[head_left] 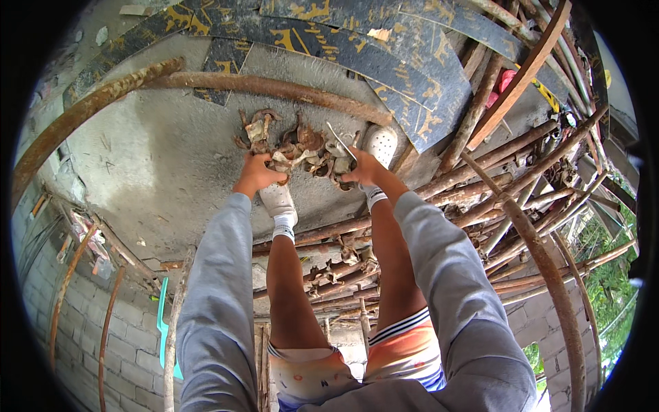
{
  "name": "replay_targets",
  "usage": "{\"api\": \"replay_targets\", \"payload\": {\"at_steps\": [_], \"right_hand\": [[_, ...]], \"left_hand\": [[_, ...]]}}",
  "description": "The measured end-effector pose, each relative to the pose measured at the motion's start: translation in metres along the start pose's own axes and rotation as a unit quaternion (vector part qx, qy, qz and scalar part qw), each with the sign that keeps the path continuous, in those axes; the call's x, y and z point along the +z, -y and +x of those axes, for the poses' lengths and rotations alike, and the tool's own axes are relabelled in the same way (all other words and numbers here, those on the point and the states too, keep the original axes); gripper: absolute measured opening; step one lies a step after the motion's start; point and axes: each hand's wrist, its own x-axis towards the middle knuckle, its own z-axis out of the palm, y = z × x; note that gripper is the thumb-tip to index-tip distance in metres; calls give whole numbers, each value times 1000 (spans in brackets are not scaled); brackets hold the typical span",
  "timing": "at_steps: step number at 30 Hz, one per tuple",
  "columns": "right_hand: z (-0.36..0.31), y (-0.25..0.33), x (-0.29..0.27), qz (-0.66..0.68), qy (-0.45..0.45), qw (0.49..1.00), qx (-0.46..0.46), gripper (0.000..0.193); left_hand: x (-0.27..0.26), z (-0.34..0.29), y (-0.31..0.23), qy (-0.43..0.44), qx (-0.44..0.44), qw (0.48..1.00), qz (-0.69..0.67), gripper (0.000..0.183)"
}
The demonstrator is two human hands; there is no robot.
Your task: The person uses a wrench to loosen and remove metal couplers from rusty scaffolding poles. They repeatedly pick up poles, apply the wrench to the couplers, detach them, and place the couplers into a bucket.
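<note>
Several rusty scaffold clamps (302, 141) lie heaped on the concrete floor between and ahead of my feet. At the pile's left side, my left hand (257, 174) has its fingers curled on a clamp at the near edge. My right hand (371, 172) closes on another clamp (343, 165) at the right side. A thin, pale metal strip (339, 139) slants up and left from beside the right hand's fingers; whether that hand holds it too I cannot tell. Fingertips of both hands are partly hidden among the clamps.
Rusty pipes (268, 85) curve across the floor beyond the clamps. Dark printed boards (357, 58) lie farther off. Poles and a wooden beam (518, 79) pile up at right. My white clogs (278, 199) flank the heap. More clamps (343, 268) rest behind my feet, near a block wall (123, 343).
</note>
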Motion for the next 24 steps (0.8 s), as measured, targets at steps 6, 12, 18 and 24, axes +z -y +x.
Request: {"api": "replay_targets", "payload": {"at_steps": [6, 12, 18, 24], "right_hand": [[-45, -2, -34, 29, -13, 999, 44, 109], [-92, -21, -76, 95, -99, 991, 2, 107], [-147, -51, -128, 218, -162, 962, 18, 82], [-182, -126, -139, 347, -257, 901, -43, 90]], "left_hand": [[-26, -58, -26, -29, 22, 999, 10, 70], [-57, -110, -25, -36, 69, 973, -217, 50], [-114, -151, -73, -60, -56, 926, -369, 38], [-177, -133, -155, -106, 29, 875, -472, 44]]}}
